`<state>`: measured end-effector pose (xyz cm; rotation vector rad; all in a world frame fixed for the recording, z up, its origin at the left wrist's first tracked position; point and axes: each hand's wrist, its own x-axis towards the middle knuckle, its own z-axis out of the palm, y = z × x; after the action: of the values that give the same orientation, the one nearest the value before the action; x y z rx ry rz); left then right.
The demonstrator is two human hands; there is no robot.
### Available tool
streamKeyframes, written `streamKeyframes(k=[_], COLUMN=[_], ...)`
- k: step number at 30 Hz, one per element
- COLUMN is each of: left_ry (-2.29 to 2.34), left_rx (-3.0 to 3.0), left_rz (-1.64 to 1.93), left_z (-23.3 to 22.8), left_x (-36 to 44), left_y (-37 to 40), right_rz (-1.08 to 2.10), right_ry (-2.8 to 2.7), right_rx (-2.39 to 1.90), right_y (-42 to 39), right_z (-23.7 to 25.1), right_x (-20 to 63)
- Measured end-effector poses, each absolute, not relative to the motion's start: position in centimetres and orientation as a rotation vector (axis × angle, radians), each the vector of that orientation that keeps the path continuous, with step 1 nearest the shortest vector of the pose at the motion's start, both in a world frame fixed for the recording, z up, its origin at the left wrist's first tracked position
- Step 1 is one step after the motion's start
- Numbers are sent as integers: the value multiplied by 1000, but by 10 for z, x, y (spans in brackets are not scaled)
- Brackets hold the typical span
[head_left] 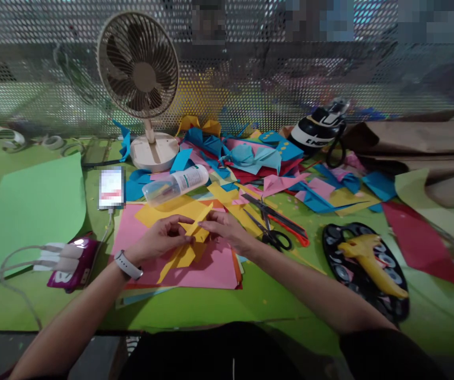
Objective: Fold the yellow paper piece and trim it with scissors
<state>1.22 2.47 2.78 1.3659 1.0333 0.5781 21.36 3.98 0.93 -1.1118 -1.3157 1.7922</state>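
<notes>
Between my two hands is a narrow folded strip of yellow paper [200, 220], raised over the stack. My left hand [162, 237], with a watch on the wrist, pinches its left side. The fingers of my right hand [223, 227] close on its right side. Below lie more yellow paper pieces [185, 257] on a pink sheet [142, 272] that tops a stack of coloured paper. A clear bottle [175, 184] with a white label lies just beyond my hands. To the right are black-handled scissors [276, 238] and an orange and black utility knife [286, 224].
A fan [143, 79] stands at the back left, near a phone [111, 188] on a cable. A purple power adapter [74, 264] sits left. Crumpled paper [246, 155] and a black bottle [318, 129] line the back. Right is a black palette [332, 248] holding a yellow glue gun [373, 261].
</notes>
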Motion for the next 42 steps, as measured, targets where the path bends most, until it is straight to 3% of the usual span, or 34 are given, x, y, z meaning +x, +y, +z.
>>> streamKeyframes(k=[20,23,28,32,39,42], left_ry=[1037,1128,1072,771,1042,951], left_rx=[1376,1287,845,756,855,890], left_rz=[426,599,1247,1259,1596,1397], left_z=[41,39,29,28,27,21], left_x=[-34,-47,-31,-1,11,17], left_y=[43,50,50,34,19,14], right_rz=[1688,1690,1704,1762,1853,1883], right_ry=[-1003,-918,-780,-603,-501,-525], right_rx=[-1197,-1211,-1214,-1182,-1070,-1091], right_y=[37,40,36,25,10,3], right_z=[12,12,14,17,28,26], right_x=[218,220,212,202,200,195])
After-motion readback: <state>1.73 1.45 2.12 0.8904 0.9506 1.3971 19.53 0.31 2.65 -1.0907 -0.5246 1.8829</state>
